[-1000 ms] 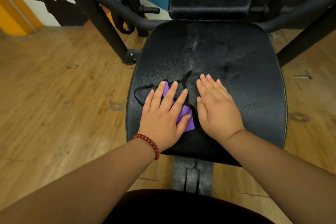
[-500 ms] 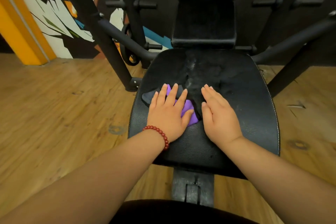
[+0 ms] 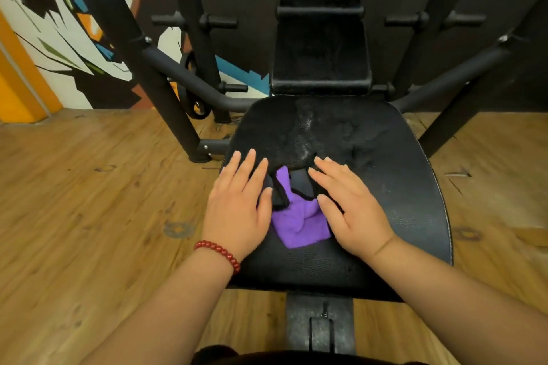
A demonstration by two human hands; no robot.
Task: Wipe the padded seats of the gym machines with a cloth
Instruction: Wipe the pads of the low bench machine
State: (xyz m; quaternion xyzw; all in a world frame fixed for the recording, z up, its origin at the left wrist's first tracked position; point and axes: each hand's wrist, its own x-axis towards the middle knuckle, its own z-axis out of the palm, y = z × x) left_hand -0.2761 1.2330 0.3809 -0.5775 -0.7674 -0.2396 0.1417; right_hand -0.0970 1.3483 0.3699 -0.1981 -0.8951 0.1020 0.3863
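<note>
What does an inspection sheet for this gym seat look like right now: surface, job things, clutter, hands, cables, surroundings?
Surface: black padded seat, whitish scuffed patch toward its back.
Job's things: purple cloth, black-edged, bunched on the seat between the hands.
Clutter: nothing seen.
Hands: left hand flat at the cloth's left edge; right hand flat on its right edge.
Cables: none certain; black loop behind the left frame tube.
Surroundings: back pad, wooden floor, painted wall.

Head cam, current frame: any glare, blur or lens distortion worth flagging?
Head view: wide-angle bend bows the frame upright and floor planks toward the edges; head view: dull sheen on the seat near its rear, backrest crushed to near black; head view: left hand, right hand and purple cloth look sharp, no motion smear.
</note>
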